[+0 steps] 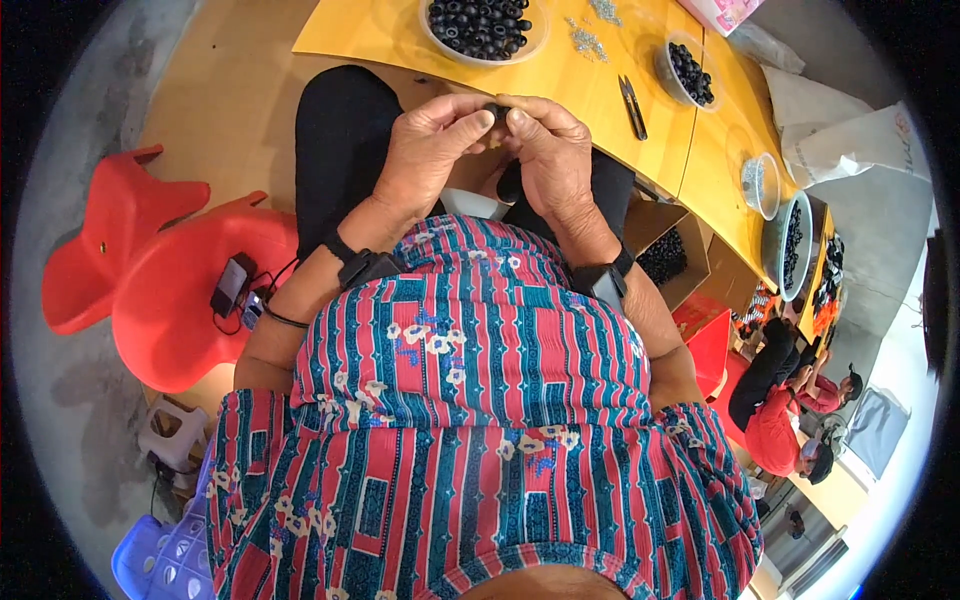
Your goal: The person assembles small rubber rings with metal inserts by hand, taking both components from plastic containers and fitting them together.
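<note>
My left hand (428, 150) and my right hand (552, 152) meet just off the near edge of the yellow table (570, 95). Thumbs and fingertips of both pinch a small black round part (497, 112), mostly covered by the fingers. Beyond them on the table, a clear plastic bowl (541, 42) holds many similar black ring-shaped parts (478, 28). Small silvery metal pieces (588, 44) lie in loose piles right of it. A pair of dark-handled snips (633, 108) rests nearer my right hand. Below my hands, a pale bowl (474, 204) shows between my legs.
Another bowl of black parts (686, 76) and a small clear tub (760, 186) stand along the table's right. Under the table edge sits a cardboard box (690, 282) with black parts. Red chairs (170, 300) are at my left; people in red (775, 435) sit far right.
</note>
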A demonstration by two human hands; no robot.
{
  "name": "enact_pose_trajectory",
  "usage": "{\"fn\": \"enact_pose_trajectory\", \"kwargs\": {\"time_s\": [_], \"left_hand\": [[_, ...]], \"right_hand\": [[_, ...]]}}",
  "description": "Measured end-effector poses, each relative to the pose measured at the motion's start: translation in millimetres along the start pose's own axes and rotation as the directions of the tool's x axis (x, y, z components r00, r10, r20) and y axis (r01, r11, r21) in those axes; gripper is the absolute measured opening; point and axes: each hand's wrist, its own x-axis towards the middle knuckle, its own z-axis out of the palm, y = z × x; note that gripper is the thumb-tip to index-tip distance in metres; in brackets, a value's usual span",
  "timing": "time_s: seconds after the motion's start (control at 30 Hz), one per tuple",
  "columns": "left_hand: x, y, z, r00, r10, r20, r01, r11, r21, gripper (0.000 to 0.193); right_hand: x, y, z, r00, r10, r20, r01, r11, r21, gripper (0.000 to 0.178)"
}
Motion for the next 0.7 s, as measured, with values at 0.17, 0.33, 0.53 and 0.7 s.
{"fn": "enact_pose_trajectory", "kwargs": {"time_s": [0.17,0.33,0.53,0.7], "left_hand": [[0.3,-0.9,-0.1,0.998,0.052,0.026,-0.052,0.999,-0.006,0.025],[3.0,-0.8,-1.1,0.991,0.108,0.077,-0.105,0.994,-0.037,0.023],[7.2,4.1,-3.3,0.924,0.362,0.123,-0.382,0.88,0.282,0.02],[6.6,14.8,-8.1,0.9,0.381,0.213,-0.432,0.704,0.564,0.022]], "right_hand": [[2.3,-1.6,-0.8,0.99,0.082,0.11,-0.102,0.977,0.187,0.03],[3.7,-6.7,-1.9,0.967,0.174,0.184,-0.218,0.941,0.26,0.04],[5.8,-13.1,-5.4,0.967,0.127,0.221,-0.173,0.964,0.203,0.041],[8.1,-19.0,-8.6,0.981,0.097,0.168,-0.082,0.992,-0.099,0.043]]}}
